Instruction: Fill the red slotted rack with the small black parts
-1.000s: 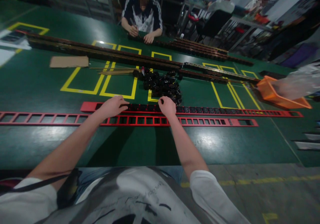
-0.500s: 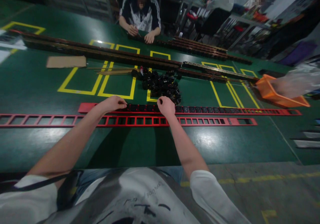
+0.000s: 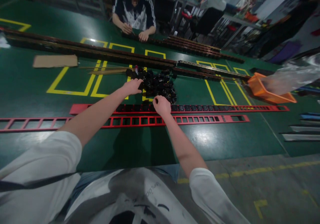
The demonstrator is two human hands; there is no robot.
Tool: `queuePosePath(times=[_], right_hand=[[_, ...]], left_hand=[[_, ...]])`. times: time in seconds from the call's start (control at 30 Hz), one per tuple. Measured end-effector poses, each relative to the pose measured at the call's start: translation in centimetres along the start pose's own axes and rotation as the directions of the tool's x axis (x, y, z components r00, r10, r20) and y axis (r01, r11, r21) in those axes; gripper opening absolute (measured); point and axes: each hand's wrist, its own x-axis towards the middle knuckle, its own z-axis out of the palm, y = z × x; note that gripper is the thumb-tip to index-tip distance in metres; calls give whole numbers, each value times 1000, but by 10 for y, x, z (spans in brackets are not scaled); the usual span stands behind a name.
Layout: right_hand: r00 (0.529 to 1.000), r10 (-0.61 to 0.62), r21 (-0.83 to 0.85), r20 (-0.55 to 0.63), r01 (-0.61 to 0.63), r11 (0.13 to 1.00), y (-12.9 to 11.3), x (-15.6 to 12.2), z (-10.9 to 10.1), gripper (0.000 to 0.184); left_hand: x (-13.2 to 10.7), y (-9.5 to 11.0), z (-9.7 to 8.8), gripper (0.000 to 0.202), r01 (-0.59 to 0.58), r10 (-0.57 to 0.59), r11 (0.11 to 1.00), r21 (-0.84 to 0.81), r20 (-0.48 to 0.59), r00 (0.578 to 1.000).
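Note:
A red slotted rail point(image 3: 270, 108) lies across the table, with a row of black square sockets point(image 3: 192, 108) seated in its slots. My left hand point(image 3: 133, 86) reaches over it to the left edge of a heap of loose black sockets point(image 3: 161, 85). A dark socket shows between its thumb and fingers. Closer to me, my right hand point(image 3: 162, 106) is curled above the row of sockets, its fingers bent together. Whatever it pinches is hidden. Nearer my body lies a second red rail point(image 3: 185, 119) with open slots.
Behind the heap run long dark rails point(image 3: 100, 53). A cardboard piece point(image 3: 55, 61) and thin brown strips point(image 3: 107, 70) lie left. An orange bin point(image 3: 270, 90) with plastic film stands right. Across the table, a person point(image 3: 135, 14) works with both hands.
My left hand has left the red rail and moved forward and right to the heap of sockets. My right hand stays curled at the rail. The view has shifted slightly.

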Motion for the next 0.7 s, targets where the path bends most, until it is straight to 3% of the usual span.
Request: queuePosePath(times=[0.1, 0.2, 0.27, 0.33, 0.43, 0.5, 0.6, 0.7], right_hand=[[1000, -9, 10, -14, 9, 1000, 1, 0, 1, 23], [1000, -13, 16, -20, 14, 1000, 2, 0, 2, 23], [1000, -14, 17, -13, 14, 1000, 2, 1, 2, 24], [1000, -17, 17, -3, 17, 1000, 2, 1, 1, 26], [1000, -14, 16, 7, 14, 1000, 1, 1, 1, 26], [1000, -6, 14, 3, 6, 1000, 0, 2, 0, 26], [1000, 3, 13, -3, -3, 1000, 1, 2, 0, 26], [1000, -3, 17, -9, 3, 1000, 2, 2, 0, 26]], left_hand=[[-8, -1, -3, 55, 33, -32, 999, 16, -3, 999], [-35, -15, -13, 50, -4, -2, 998, -64, -97, 995], [-66, -28, -21, 46, -43, 3, 984, -171, -223, 975], [-104, -41, -27, 44, -24, -70, 959, -283, -316, 946], [-159, -54, -30, 50, 50, -248, 855, -517, -321, 914], [-187, -55, -28, 51, 85, -294, 854, -514, -340, 893], [-208, -52, -21, 47, 143, -307, 895, -422, -352, 885], [-212, -50, -11, 44, 128, -322, 866, -483, -344, 882]])
